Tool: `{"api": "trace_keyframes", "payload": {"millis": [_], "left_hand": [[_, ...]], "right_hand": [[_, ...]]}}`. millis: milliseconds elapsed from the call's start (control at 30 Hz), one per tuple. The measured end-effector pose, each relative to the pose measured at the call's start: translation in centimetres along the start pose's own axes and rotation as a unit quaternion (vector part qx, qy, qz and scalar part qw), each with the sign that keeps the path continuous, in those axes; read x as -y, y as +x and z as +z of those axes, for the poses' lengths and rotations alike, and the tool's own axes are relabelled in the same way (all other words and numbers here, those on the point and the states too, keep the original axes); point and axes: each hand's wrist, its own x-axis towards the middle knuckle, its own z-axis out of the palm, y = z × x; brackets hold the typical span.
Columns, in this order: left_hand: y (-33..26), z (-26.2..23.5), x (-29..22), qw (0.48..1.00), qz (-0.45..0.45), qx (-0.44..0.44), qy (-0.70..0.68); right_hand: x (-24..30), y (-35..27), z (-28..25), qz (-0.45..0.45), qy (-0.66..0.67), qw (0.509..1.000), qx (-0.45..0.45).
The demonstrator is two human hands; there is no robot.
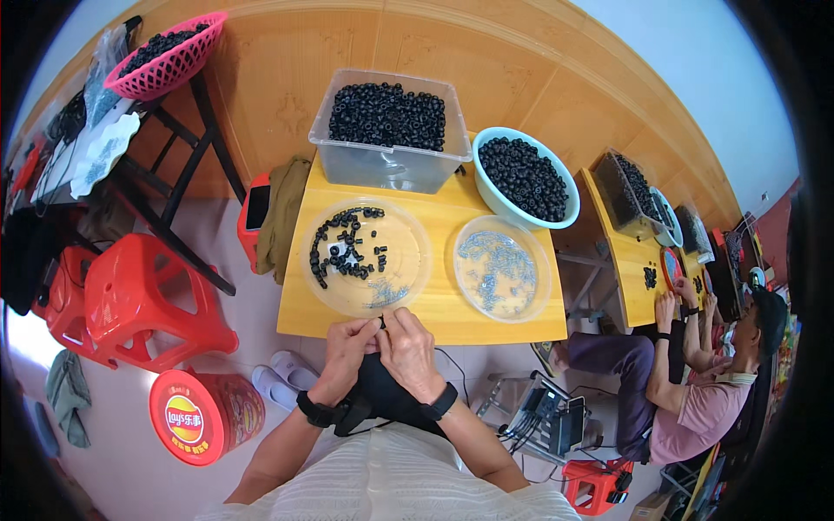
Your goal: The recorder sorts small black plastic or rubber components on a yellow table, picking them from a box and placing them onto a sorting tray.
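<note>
The fingers (368, 331) of both hands are pinched together on a small black piece (382, 322), thumbs and fingertips meeting so closely that they hide most of it. Whether anything else sits in the pinch, I cannot tell. The left hand (349, 349) and right hand (410, 352) come in from either side and meet just off the worktop's near edge, above the lap; a two-handed grip there probably suits a part too small to manage with one.

Just beyond the fingers, on the worktop (441, 260), lies the left tray (426, 252), round and clear. Black parts (323, 252) are spread in it, many along a curve by its far-left wall, with a patch of clear bits (387, 295) at the near side. Spread thinly, they are likely easier to pick singly. The right tray (546, 286) holds only clear bits, perhaps to keep the kinds apart.

Behind the trays stand a clear bin (391, 165) and a blue bowl (495, 200), both heaped with black parts, presumably set back as bulk stock so the near side stays for handwork.

Farther right, a co-worker (704, 417) sits at another worktop (621, 252) with a similar bin.
</note>
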Motion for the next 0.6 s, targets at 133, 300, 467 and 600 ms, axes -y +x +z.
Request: {"api": "trace_keyframes", "payload": {"millis": [133,300,467,600], "left_hand": [[0.3,-0.2,0.5,0.999,-0.008,-0.026,0.019],[0.5,0.0,0.2,0.999,-0.033,-0.009,-0.005],[1.4,-0.8,0.2,0.978,0.172,0.059,0.104],[1.4,-0.9,0.1,0.978,0.163,0.109,0.073]], "right_hand": [[-0.4,-0.2,0.5,0.003,0.003,1.0,0.008],[-0.8,0.2,0.1,0.043,0.05,0.998,0.02],[-2.7,-0.1,-0.7,0.288,0.439,0.851,0.004],[-2.7,-0.2,-1.5,0.387,0.519,0.739,0.187]]}}
